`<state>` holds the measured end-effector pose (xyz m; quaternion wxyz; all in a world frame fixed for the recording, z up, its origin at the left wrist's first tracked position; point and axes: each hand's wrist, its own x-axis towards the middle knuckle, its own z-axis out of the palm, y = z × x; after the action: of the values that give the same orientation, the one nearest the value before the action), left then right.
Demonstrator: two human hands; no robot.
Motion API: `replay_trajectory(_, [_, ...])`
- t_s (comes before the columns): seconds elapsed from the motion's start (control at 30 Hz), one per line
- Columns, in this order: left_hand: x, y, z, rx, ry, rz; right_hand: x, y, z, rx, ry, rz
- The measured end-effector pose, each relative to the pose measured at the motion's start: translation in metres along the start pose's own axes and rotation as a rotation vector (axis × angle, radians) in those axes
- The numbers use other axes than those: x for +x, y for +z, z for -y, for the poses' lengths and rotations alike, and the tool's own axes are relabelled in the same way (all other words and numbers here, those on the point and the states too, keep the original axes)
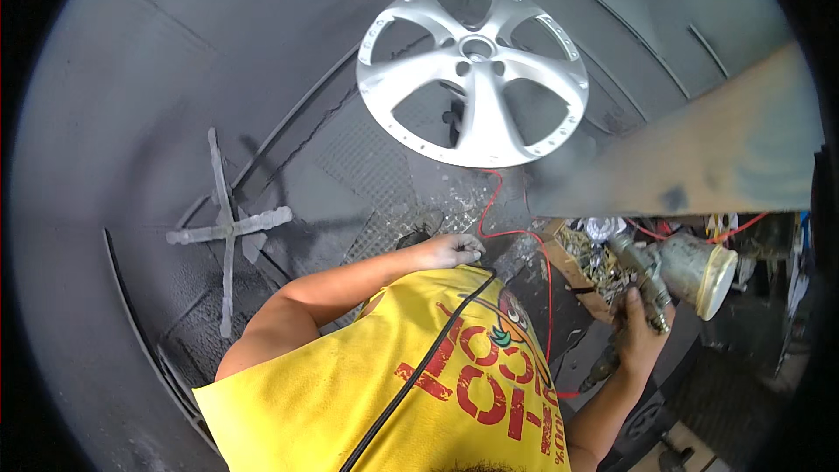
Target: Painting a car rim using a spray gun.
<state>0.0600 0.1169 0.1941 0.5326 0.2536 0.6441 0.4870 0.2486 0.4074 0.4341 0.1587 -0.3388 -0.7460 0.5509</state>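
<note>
My left hand (pixel 450 252) is in front of my yellow shirt, fingers curled, beside a black cord (pixel 424 357); I cannot make out what, if anything, it holds. My right hand (pixel 641 336) grips a metal spray gun (pixel 648 282) with a large, paint-crusted cup (pixel 695 267) tilted to the right. A red hose (pixel 546 297) runs down toward that hand and across the floor. A silver five-spoke wheel (pixel 485 118) lies face up above my hands, raised off the floor; its support is mostly hidden.
A paint-coated cross stand (pixel 229 262) is at the left. Grey walls (pixel 149 70) surround the spot. A tan, paint-misted panel (pixel 717 157) juts in from the right, above a cardboard box (pixel 572 275) of small metal scraps and a dark, cluttered opening (pixel 769 297).
</note>
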Motion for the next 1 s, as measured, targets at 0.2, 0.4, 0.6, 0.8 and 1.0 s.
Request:
replay_trajectory(0.2, [-0.004, -0.027, -0.010, -0.035, -0.006, -0.021, -0.001, 0.058, 0.060, 0.046, 0.114, 0.372])
replay_trajectory(0.4, [-0.004, -0.059, -0.022, -0.610, 0.256, -0.109, 0.036, 0.127, 0.110, 0.080, 0.032, 0.604])
replay_trajectory(0.6, [-0.021, -0.099, -0.033, -0.881, 0.328, -0.163, 0.076, 0.186, 0.164, 0.080, -0.075, 0.519])
replay_trajectory(0.8, [-0.035, -0.117, -0.028, -0.913, 0.321, -0.137, 0.111, 0.209, 0.190, 0.073, -0.251, 0.412])
replay_trajectory(1.0, [-0.045, -0.132, -0.023, -0.918, 0.325, -0.151, 0.134, 0.194, 0.190, 0.025, -0.283, 0.249])
